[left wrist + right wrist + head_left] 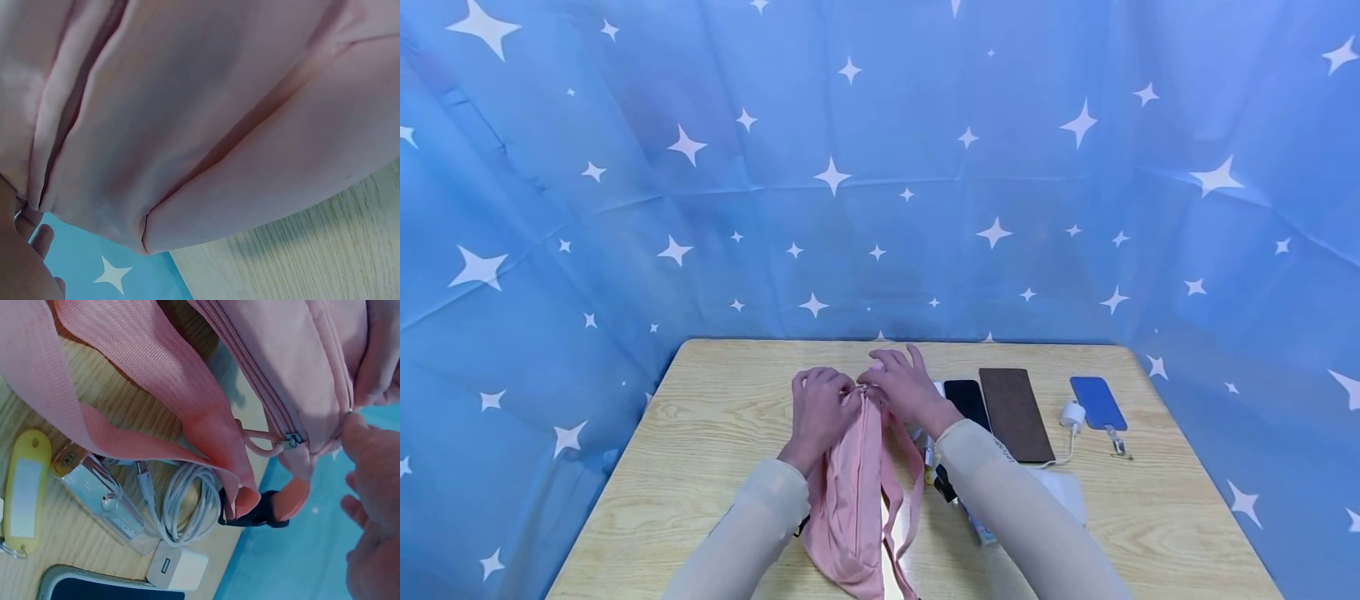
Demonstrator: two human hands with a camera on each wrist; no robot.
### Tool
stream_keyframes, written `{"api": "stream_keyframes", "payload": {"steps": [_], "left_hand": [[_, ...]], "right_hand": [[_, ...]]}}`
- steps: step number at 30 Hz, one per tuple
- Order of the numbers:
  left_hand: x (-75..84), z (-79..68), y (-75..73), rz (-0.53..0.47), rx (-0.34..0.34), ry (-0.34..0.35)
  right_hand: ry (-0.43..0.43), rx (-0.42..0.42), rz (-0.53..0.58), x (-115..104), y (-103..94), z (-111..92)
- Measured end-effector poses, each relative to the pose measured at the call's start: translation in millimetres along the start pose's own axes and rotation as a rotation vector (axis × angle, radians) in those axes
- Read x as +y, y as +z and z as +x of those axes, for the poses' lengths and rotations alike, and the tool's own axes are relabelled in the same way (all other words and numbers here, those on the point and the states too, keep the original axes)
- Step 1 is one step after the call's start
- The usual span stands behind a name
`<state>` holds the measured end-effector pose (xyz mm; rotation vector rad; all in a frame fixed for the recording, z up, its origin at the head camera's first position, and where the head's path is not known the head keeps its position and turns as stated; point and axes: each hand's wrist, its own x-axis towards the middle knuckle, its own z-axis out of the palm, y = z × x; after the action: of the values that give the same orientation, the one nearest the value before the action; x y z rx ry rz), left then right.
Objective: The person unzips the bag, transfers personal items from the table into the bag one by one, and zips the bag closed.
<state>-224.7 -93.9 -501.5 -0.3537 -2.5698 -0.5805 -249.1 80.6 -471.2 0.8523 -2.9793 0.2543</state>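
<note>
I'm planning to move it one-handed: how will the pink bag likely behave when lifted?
The bag will probably sag and fold rather than keep its shape, since its fabric is creased. Its strap may swing or snag, as it hangs in loose loops. Weight is hard to judge, the inside being hidden.

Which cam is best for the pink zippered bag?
Head: it takes in most of the pink zippered bag, though cropped at the frame's bottom. Right wrist gives only a close-up of one zipper end and strap; left wrist, just creased fabric.
</note>
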Motion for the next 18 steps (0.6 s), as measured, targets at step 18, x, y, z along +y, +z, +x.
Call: {"api": "stream_keyframes", "payload": {"steps": [18], "left_hand": [[-3.8, -2.7, 1.9, 0.006, 0.054, 0.02]], "right_hand": [[-0.04, 0.165, -0.002, 0.9, 8.1, -0.3]]}}
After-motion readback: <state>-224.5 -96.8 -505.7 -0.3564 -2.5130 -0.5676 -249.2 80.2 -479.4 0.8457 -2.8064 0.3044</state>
